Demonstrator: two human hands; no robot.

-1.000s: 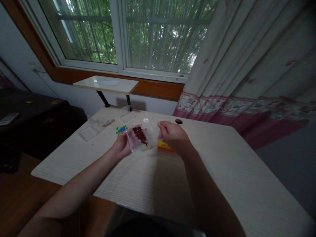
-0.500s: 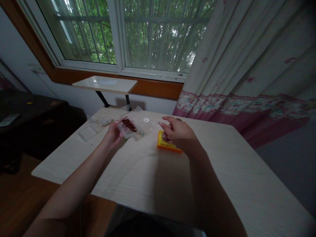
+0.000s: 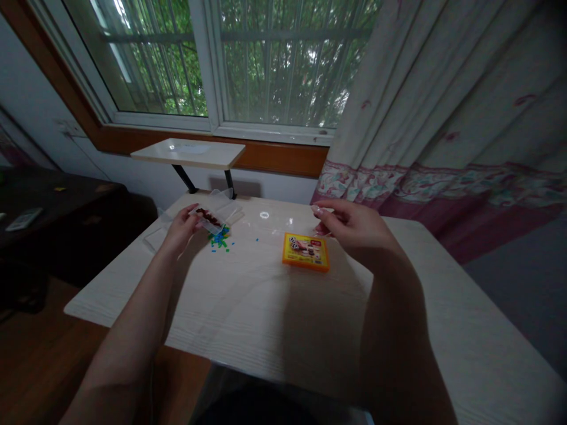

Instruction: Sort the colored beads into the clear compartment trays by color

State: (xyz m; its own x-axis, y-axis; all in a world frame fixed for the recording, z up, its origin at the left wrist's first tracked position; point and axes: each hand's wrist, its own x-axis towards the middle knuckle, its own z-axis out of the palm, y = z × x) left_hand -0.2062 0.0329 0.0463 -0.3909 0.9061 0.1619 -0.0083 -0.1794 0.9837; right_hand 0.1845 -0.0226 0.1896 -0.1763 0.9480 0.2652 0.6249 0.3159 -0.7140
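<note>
My left hand (image 3: 181,227) is closed on a small clear plastic tray (image 3: 208,218) that holds dark red pieces, held just above the far left of the pale wooden table (image 3: 274,319). Under it lies a small heap of green and blue pieces (image 3: 219,238), with a few scattered to the right. My right hand (image 3: 349,227) hovers with its fingers curled loosely and apart, holding nothing. It is just beyond and right of a flat orange box (image 3: 306,251) lying on the table.
More clear plastic trays (image 3: 155,238) lie at the table's far left corner. A small white shelf (image 3: 188,152) stands out under the window. A pink and white curtain (image 3: 443,130) hangs at the right. A dark cabinet (image 3: 66,218) stands left of the table.
My left hand has carried the tray of red pieces left and further away. My right hand has let go of it and moved right, uncovering the orange box.
</note>
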